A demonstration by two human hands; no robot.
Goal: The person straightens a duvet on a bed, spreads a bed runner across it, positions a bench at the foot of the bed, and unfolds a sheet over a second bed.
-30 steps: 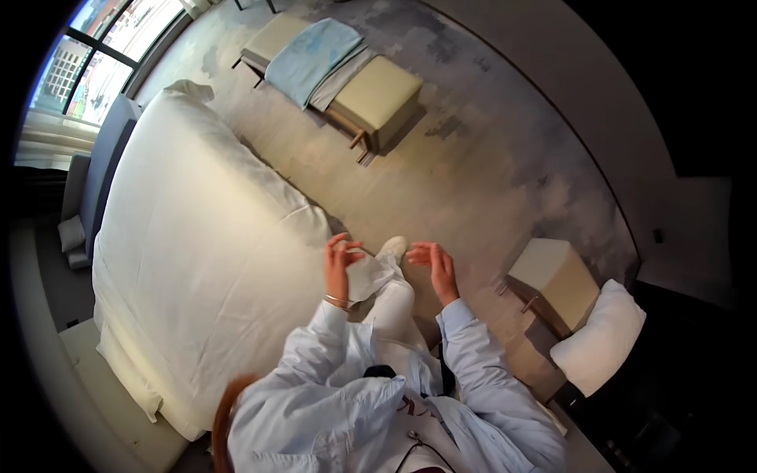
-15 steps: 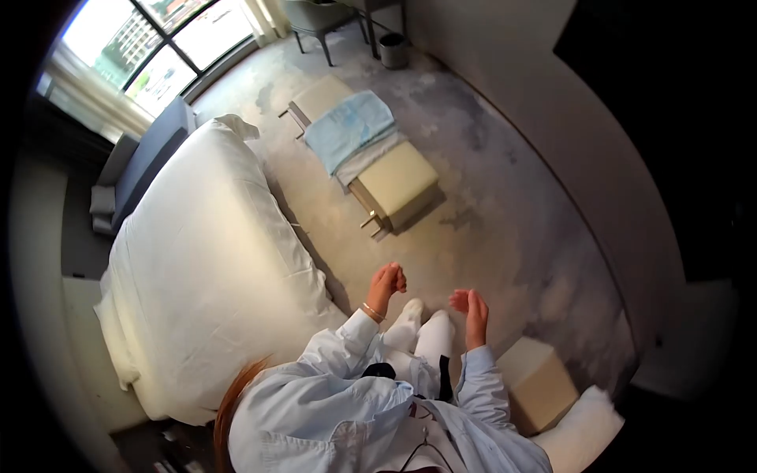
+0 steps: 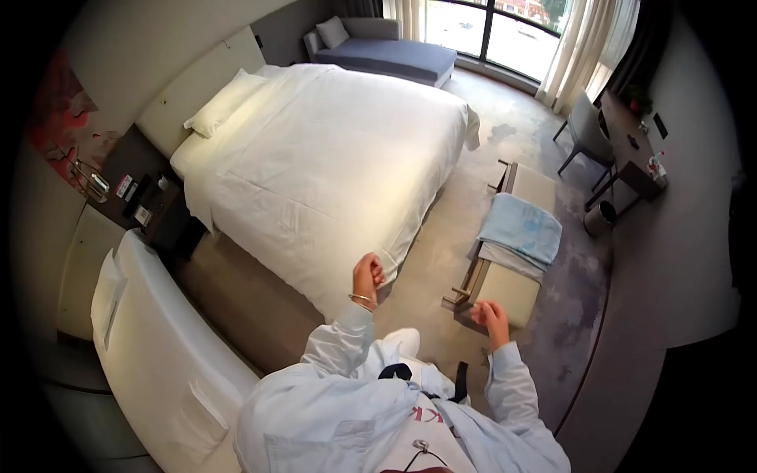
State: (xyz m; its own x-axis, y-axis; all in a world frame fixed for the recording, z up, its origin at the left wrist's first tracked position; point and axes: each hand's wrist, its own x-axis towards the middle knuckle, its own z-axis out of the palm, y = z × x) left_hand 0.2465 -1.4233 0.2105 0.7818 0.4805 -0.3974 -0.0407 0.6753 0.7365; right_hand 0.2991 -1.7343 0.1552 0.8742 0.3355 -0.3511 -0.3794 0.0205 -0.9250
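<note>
My left hand [image 3: 368, 277], with a thin bracelet at the wrist, is curled into a loose fist; no object shows in it. It is held in the air, in front of the near corner of a bed [image 3: 331, 173] with white bedding. My right hand [image 3: 490, 318] is raised on the other side, its fingers slightly bent and apart, holding nothing. In the picture it overlaps the near end of a low bench [image 3: 509, 293] with a cream cushion, but I see no contact. A light blue folded cloth [image 3: 520, 227] is draped across the bench's middle.
A second white bed [image 3: 150, 323] lies at left, beyond a nightstand [image 3: 150, 197]. Behind the first bed stands a grey-blue chaise [image 3: 386, 55] by the window. At right are a desk [image 3: 631, 150], a chair [image 3: 587, 130] and a bin [image 3: 601, 218].
My view has swung left, bringing the second bed, nightstand and desk into sight. The bench now appears farther right. My right hand's fingers have bent more; my left stays curled.
</note>
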